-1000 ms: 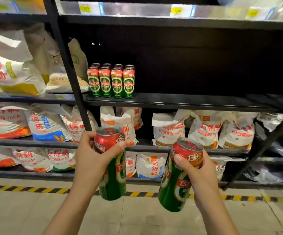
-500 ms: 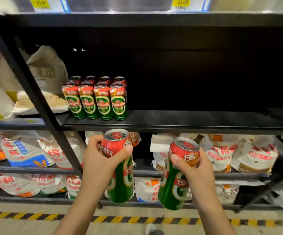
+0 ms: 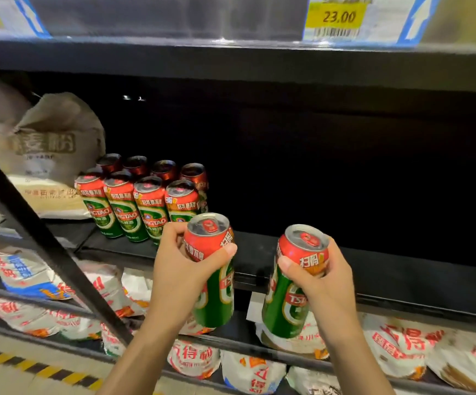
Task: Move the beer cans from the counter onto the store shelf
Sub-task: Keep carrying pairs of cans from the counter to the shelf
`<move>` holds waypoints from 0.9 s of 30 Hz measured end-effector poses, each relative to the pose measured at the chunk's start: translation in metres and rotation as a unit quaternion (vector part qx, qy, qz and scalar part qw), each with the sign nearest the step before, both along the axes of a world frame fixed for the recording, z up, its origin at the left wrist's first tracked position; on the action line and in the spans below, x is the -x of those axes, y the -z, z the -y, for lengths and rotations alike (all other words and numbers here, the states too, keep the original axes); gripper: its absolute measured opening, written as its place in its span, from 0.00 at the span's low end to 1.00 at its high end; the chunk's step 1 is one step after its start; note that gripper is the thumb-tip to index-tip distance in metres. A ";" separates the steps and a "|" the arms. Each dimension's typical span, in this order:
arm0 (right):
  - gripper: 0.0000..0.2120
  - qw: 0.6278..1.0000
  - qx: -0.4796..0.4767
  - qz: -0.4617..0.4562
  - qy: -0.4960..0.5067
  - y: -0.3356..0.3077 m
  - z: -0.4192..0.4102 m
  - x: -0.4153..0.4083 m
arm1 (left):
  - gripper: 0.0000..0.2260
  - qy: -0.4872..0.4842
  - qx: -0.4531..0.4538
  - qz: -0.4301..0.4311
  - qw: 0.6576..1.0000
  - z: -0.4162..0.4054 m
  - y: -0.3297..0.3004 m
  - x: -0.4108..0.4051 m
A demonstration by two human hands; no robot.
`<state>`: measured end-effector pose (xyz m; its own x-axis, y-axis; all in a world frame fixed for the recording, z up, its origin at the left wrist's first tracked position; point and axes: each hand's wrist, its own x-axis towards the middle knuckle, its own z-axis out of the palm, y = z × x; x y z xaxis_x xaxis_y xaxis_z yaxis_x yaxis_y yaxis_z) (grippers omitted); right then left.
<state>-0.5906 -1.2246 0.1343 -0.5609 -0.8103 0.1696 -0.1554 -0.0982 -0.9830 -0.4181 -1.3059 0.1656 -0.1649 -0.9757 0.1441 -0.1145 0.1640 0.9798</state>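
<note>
Two cans in hand, both short of the shelf [image 3: 373, 269].

Left hand [image 3: 182, 269] has fingers and thumb wrapped round the red upper band of the left can [image 3: 211, 269]. Right hand [image 3: 325, 280] is wrapped the same way round the right can [image 3: 293, 283]. Both grips are closed on the top third, lids exposed, pull tabs facing the camera. Long axes are near vertical; the right can's base leans slightly left.

Key relation: both can bases hang below and in front of the shelf's front edge, so the shelf surface lies up and forward from each grip. The stocked block of cans [image 3: 142, 206] stands at the shelf's left end, two rows deep, four across (rear row mostly in shadow). The free slot is just right of the block's rightmost front can. The left can is nearer that slot, its rim nearly overlapping that can in view; the right can is further right, in front of bare shelf. My read: lift to clear the edge, then push in. The left can goes beside the block, and clipping the front-right can is the risk.

Readable text: "TSINGTAO" in part on the green bodies ("NGTAO" on the shelved ones, "TS" on the held ones), and Chinese characters on the red bands. Yellow price tag [image 3: 337, 15] on the shelf above reads "23.00", with a barcode below. Flour sacks [image 3: 51, 149] to the left carry grey Chinese print; the bags [image 3: 194, 357] on the lower shelves carry red characters.
</note>
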 end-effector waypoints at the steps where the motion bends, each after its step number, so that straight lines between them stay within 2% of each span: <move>1: 0.29 1.000 0.004 -0.001 -0.005 -0.001 0.007 0.003 | 0.22 0.004 0.001 0.000 1.000 0.005 0.001 0.005; 9: 0.34 0.999 0.009 -0.028 -0.035 0.005 0.061 0.021 | 0.24 0.020 -0.001 0.004 1.000 0.050 0.013 0.031; 20: 0.25 0.999 -0.028 -0.022 0.030 0.015 0.106 0.030 | 0.27 -0.005 0.004 -0.015 1.000 0.085 0.037 0.062; 27: 0.25 0.998 -0.038 -0.024 0.040 0.022 0.114 0.032 | 0.28 0.013 0.023 0.037 0.999 0.098 0.046 0.074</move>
<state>-0.6222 -1.3385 0.1120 -0.6162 -0.7753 0.1385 -0.2075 -0.0098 -0.9782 -0.4926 -1.4041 0.1192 -0.2020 -0.9637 0.1747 -0.1821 0.2122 0.9601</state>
